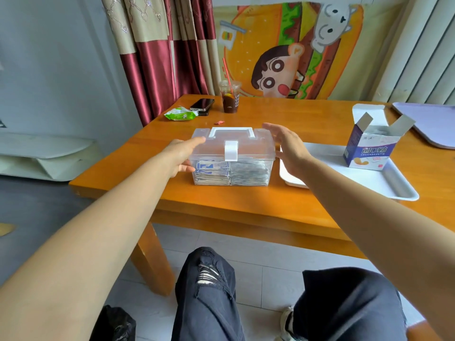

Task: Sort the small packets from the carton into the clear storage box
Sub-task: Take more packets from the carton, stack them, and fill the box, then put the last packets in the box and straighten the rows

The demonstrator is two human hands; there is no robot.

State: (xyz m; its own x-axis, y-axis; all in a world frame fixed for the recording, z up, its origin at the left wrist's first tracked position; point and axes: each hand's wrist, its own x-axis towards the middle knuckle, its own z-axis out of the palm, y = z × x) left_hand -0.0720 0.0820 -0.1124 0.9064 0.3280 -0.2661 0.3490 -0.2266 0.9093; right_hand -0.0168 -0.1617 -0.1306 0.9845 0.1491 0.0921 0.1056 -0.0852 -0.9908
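Brackets latched clear plastic storage box (256, 145) between left hand (181, 156) and right hand (289, 146), fingers straight, gripping nothing; risks slipping from flat palms on lifting, jumbling stacked paper packets (214, 172).

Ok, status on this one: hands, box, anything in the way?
Left hand open, against clear storage box left end; right hand open by right end. Box closed, packets stacked inside. Carton open on tray, clear of hands.

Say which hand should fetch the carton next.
Right, probably. The right hand hovers open beside the clear box, nearer the carton; the left hand touches the box's opposite wall.
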